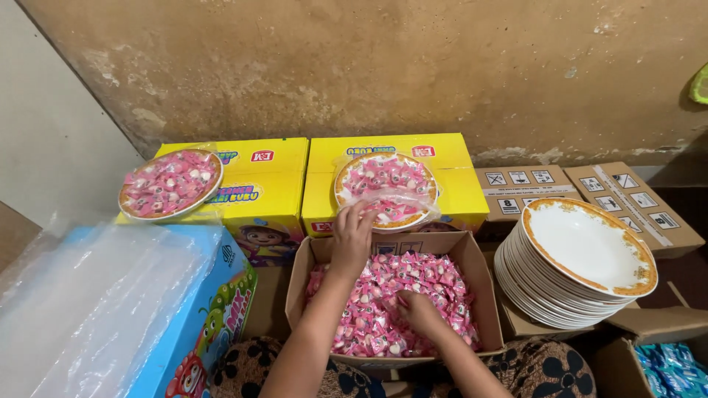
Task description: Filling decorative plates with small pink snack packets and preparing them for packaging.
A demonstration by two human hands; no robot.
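Note:
An open cardboard box point(472, 276) in front of me is full of pink wrapped candies point(376, 324). My right hand point(419, 309) is buried in the candies, fingers curled around some. My left hand point(352, 237) reaches forward to the near rim of a plate of pink candies point(383, 180) in a clear plastic bag, which rests on a yellow carton point(457, 195). Its fingers touch the plastic at the plate's edge.
A second candy-filled plate point(169, 183) lies on another yellow carton point(265, 173) at the left. A stack of white plates with gold rims point(582, 258) stands at the right on brown boxes. Clear plastic bags point(88, 302) cover a blue box at left.

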